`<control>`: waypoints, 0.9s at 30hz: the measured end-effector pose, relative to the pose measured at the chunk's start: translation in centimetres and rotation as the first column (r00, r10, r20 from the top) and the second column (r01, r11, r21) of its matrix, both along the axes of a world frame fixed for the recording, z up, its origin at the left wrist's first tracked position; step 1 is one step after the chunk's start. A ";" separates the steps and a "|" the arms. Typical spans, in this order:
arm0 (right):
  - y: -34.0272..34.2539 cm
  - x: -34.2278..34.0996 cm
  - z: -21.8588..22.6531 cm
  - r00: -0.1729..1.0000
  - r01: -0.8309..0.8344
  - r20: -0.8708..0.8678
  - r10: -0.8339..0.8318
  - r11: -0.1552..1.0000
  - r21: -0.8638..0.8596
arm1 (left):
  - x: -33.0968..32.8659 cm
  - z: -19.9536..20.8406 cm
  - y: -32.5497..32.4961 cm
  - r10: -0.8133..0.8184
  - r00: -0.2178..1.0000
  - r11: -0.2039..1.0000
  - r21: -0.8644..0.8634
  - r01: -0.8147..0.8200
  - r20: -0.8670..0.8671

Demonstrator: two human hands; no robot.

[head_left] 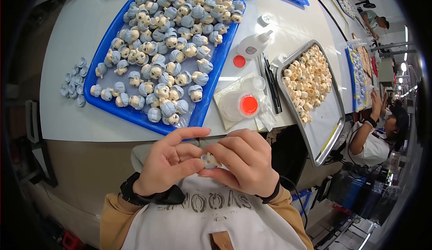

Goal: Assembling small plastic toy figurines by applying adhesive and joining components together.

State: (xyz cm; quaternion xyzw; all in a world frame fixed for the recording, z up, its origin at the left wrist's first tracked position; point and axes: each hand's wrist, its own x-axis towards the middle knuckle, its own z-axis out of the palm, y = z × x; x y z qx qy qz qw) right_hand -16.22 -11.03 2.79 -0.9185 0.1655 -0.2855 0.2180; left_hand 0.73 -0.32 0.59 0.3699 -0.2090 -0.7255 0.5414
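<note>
Close to my body, just off the table's front edge, both hands meet at a small doll head (210,161) with pale blue-grey hair and a light skin-toned face. My left hand (173,160) pinches its left side between thumb and fingers, with the index finger stretched out above. From the other side my right hand (245,162) grips it with thumb and curled fingertips. The fingers hide much of the head. Beyond my hands, a blue tray (209,100) holds many similar doll heads, lying at various angles.
Loose blue-grey hair pieces (74,83) lie left of the tray. To its right stand a white squeeze bottle (253,45), a red cap (239,61), a jar with red-orange contents (248,104) and dark slim tools (272,85). A metal tray (325,124) holds skin-toned pieces. Co-workers sit far right.
</note>
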 end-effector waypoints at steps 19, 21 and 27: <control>-0.2 -0.7 -0.6 0.990 -0.085 0.120 0.071 0.990 0.114 | -0.3 1.2 -0.7 -0.059 0.995 0.998 -0.009 0.058 -0.076; -0.3 -1.0 -0.5 0.987 -0.104 0.139 0.082 0.982 0.160 | -0.4 1.1 -0.6 -0.059 0.992 0.998 -0.016 0.057 -0.108; -0.9 -3.2 0.1 0.910 -0.247 0.393 0.130 0.932 0.265 | 0.5 1.6 -0.3 -0.053 0.998 0.998 -0.026 0.052 -0.024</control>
